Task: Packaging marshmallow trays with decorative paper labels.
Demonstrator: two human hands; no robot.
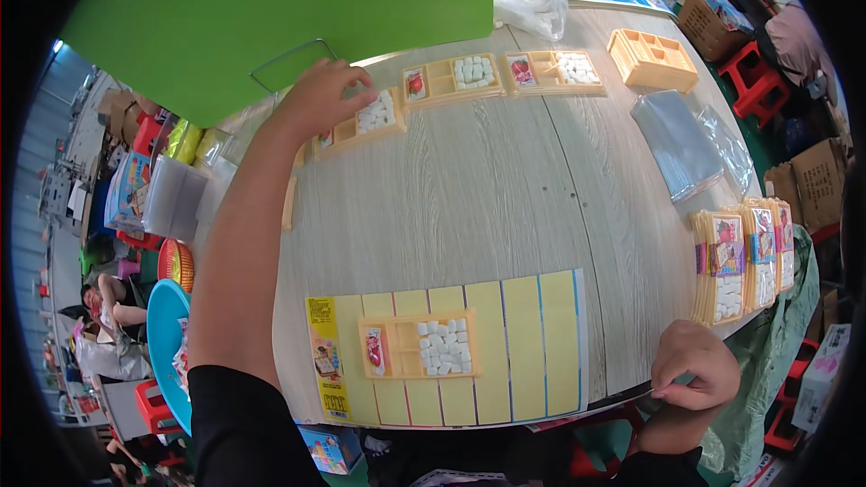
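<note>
My left hand (327, 97) reaches to the far left of the table, its fingers slightly spread and curved over a cream tray (394, 130) of small white pieces; whether the fingertips touch it I cannot tell. My right hand (695, 366) is closed in a pinch by the near right table edge, and what it holds, if anything, is too small to make out. In front of me a compartment tray (409, 365) lies on a yellow striped printed sheet (528, 347). It has a red-and-white sachet (374, 352) at left, bare compartments in the middle and white pieces (444, 347) at right.
Two similar filled trays (440, 88) (539, 88) stand along the far side. Stacked bare trays (653, 59), clear plastic sleeves (677, 144) and banded filled trays (722, 266) line the right. A green panel (271, 9) rises at the back; a blue basin (167, 343) sits left.
</note>
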